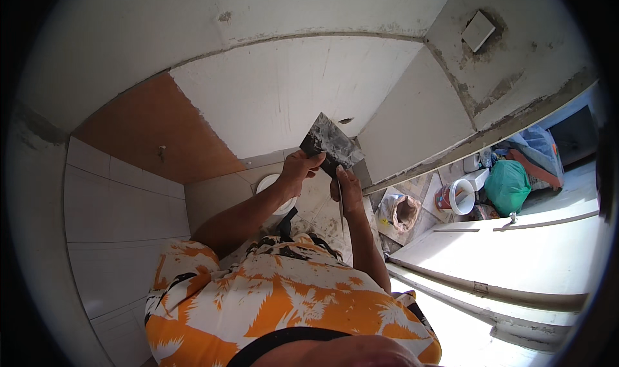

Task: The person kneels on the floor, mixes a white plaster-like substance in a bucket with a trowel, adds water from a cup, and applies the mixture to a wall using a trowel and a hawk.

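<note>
In front of my chest, a dark rectangular plate smeared with grey paste is held tilted. My left hand grips its near left edge, thumb on top and fingers bent beneath. At its near right corner is my right hand, closed around a thin flat tool seen almost edge-on, whose kind I cannot make out. Beyond the plate stands a low wall with a white-coated panel and a bare reddish-brown section. A small dark hole shows in the white part.
A white bucket stands on the floor, partly behind my left forearm. To the right are an open sack, a paint bucket, a green bag and a white door. Tiled wall closes the left side.
</note>
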Demonstrator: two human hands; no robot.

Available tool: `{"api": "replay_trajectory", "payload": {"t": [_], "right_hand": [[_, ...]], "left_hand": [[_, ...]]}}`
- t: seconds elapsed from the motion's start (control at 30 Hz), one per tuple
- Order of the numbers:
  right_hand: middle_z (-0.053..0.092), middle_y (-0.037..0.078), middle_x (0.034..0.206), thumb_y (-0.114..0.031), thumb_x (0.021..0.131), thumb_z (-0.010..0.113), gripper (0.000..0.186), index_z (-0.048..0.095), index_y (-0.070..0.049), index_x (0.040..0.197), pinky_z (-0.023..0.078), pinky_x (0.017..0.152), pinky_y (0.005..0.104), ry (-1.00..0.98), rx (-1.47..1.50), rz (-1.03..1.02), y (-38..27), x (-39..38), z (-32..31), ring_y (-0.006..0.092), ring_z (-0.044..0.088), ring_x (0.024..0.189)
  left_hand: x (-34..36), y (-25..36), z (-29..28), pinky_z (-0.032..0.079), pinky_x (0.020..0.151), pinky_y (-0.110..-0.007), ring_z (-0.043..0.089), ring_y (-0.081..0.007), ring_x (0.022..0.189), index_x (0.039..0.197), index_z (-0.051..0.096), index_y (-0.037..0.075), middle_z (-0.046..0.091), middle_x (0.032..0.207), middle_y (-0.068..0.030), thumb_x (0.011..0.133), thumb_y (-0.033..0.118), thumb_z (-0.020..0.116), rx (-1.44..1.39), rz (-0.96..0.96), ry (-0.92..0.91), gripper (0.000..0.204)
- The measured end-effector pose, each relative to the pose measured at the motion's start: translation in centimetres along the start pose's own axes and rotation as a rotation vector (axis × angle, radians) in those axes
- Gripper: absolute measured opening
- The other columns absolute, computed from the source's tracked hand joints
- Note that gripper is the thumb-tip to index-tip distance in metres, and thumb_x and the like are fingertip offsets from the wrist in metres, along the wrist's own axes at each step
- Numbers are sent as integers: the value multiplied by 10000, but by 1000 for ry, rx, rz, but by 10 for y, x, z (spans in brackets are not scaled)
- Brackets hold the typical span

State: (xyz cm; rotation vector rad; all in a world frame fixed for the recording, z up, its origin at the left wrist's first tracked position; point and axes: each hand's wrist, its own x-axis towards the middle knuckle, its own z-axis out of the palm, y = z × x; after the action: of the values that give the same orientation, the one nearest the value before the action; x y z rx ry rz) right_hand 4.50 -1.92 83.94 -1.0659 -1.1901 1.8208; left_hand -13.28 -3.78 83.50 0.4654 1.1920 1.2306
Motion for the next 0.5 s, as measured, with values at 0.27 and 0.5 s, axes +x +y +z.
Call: {"api": "replay_trajectory", "payload": {"t": [0.27, 0.5], "right_hand": [[418, 16, 481, -405, 1007, 540, 332, 548, -76, 965, 401, 369, 302, 164, 197, -4, 10, -7, -80, 147, 413, 340], [420, 8, 520, -414, 984, 583, 338, 487, -135, 819, 336, 362, 281, 54, 381, 206, 35, -31, -71, 133, 415, 376]], "left_hand": [[-61, 24, -54, 500, 884, -356, 618, -165, 968, 1297, 541, 62, 646, 1114, -68, 935, 434, 651, -355, 119, -172, 530], [-79, -49, -97, 514, 684, -281, 617, -116, 763, 1120, 641, 75, 620, 838, 6, 916, 415, 689, -386, 38, -20, 400]]}}
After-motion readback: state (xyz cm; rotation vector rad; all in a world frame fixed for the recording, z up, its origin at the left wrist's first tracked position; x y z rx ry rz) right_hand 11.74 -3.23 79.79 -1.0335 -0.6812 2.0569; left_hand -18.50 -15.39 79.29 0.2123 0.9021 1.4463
